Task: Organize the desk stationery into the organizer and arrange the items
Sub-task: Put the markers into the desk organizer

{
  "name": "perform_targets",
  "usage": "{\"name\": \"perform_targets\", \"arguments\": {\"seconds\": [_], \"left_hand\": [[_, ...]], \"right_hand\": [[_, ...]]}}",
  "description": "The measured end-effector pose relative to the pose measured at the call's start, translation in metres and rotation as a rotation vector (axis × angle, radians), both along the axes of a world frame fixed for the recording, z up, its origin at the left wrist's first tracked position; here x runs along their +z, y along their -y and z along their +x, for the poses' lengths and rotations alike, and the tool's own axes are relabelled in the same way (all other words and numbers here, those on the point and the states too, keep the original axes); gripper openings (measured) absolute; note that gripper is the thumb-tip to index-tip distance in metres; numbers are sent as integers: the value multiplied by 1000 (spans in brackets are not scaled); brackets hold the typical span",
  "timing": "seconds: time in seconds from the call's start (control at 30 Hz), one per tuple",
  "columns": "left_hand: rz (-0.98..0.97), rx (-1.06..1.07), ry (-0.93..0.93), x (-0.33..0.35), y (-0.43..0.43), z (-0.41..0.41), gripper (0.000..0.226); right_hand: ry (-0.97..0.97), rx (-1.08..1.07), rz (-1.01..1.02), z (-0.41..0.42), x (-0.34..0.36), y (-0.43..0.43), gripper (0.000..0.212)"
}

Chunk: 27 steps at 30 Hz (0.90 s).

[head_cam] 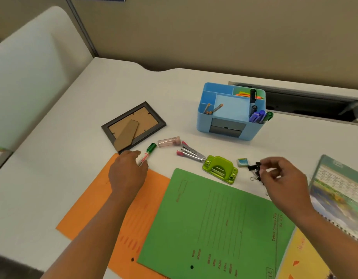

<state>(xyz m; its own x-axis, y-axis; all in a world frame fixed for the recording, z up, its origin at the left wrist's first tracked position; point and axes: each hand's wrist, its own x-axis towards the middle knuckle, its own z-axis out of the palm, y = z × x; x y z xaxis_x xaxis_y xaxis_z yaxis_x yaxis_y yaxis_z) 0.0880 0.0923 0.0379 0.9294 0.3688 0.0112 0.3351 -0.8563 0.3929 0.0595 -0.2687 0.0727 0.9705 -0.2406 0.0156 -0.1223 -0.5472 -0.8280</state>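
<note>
The blue organizer [206, 121] stands at the back of the white desk, with pencils, markers and sticky notes in its compartments. My left hand [126, 172] grips the lower end of a green-capped marker [149, 152] lying on the desk. My right hand [285, 176] pinches one black binder clip [254, 167] from a small heap of clips. Between the hands lie a clear pink case [169, 140], a pink stapler [191, 153], a green hole punch [220, 169] and a small eraser [243, 162].
A dark picture frame [133, 125] lies face down at the left. An orange folder [117, 214] and a green folder [214, 224] cover the near desk. A spiral calendar [339, 190] and a yellow sheet [307, 258] lie at the right. A cable slot [307, 103] opens behind the organizer.
</note>
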Motion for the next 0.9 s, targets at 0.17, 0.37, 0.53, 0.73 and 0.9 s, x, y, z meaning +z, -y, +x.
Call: {"name": "perform_targets", "arguments": {"seconds": [0.17,0.37,0.53,0.73,0.9], "left_hand": [[57,-14,-55,-7,-7,4,39],[121,-48,-76,-12,-8,1,27],[37,-45,31,-1,0,-7,23],[-133,-227,288,16,62,-43,14],[-255,-426,381,29,115,-56,26]], "right_hand": [[-95,83,27,-35,-13,-21,27],[-140,131,79,-45,-13,-37,28],[-139,155,129,-38,-4,-43,25],[-164,185,244,-17,21,-48,18],[-183,268,350,-1,50,-49,36]]}}
